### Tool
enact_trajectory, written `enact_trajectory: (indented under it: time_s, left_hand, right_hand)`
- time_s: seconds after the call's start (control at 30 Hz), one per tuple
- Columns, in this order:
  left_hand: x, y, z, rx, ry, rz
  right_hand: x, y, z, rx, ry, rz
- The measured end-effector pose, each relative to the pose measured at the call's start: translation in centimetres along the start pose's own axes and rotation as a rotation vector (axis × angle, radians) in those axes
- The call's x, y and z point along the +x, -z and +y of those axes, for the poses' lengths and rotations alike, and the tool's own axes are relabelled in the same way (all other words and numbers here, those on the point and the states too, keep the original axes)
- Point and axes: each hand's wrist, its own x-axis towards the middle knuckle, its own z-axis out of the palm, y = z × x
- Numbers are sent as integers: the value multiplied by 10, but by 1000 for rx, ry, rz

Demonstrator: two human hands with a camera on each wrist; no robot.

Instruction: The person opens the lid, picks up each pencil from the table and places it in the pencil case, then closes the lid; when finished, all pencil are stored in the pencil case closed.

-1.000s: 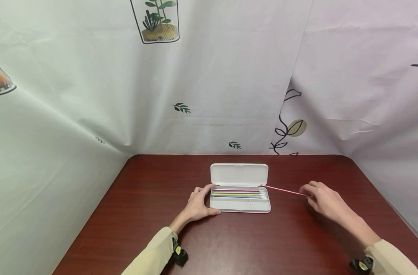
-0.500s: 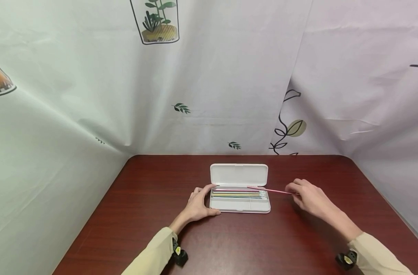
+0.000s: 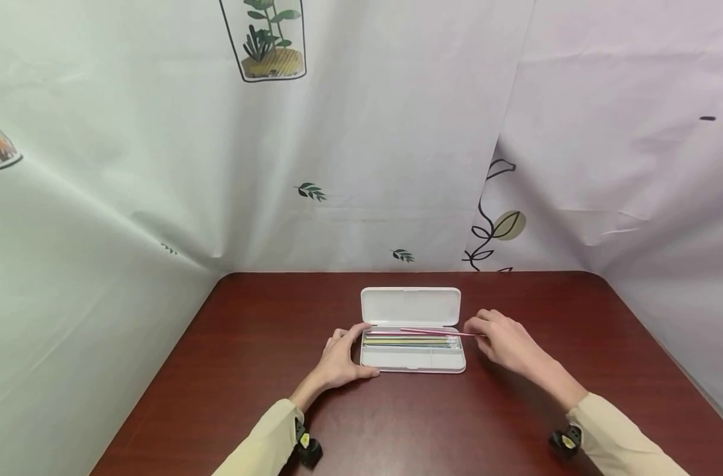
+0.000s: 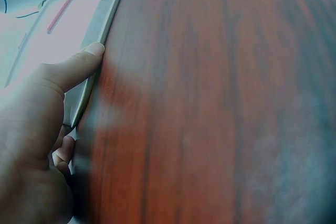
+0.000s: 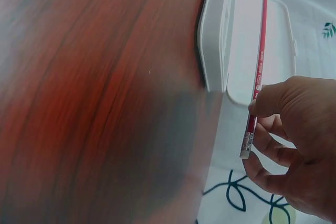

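Note:
A white pencil case (image 3: 397,359) stands on the table with its lid (image 3: 410,307) raised at the back. My left hand (image 3: 338,363) holds the case's left end, thumb on the front edge and index finger at the back corner. In the left wrist view the thumb (image 4: 79,66) lies against the rim. Between thumb and fingers, my right hand (image 3: 507,340) pinches a red pencil (image 5: 260,59) near its metal ferrule and white eraser. The pencil reaches leftward over the back part of the case. Several pencils (image 3: 406,342) lie side by side in the back compartment.
The case's front compartment has a divider (image 3: 431,359) toward its right. Dark reddish wood makes up the tabletop (image 3: 278,304). White fabric (image 3: 361,152) printed with leaves and jars hangs behind the table and along both sides.
My right hand has moved left with the red pencil, bringing it from the case's right edge to over the back compartment. The left hand keeps its hold on the case. The head view shifts slightly.

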Motion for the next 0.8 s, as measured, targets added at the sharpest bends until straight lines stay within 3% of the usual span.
enact_trajectory:
  time_s: [0.33,0.8]
  left_hand:
    - [0,4,1,-2,2,-1]
    - [0,2,0,1,4,-4]
  right_hand:
    - [18,-13,-14,-14,20,13]
    - [28,-28,-25,-25,9,12]
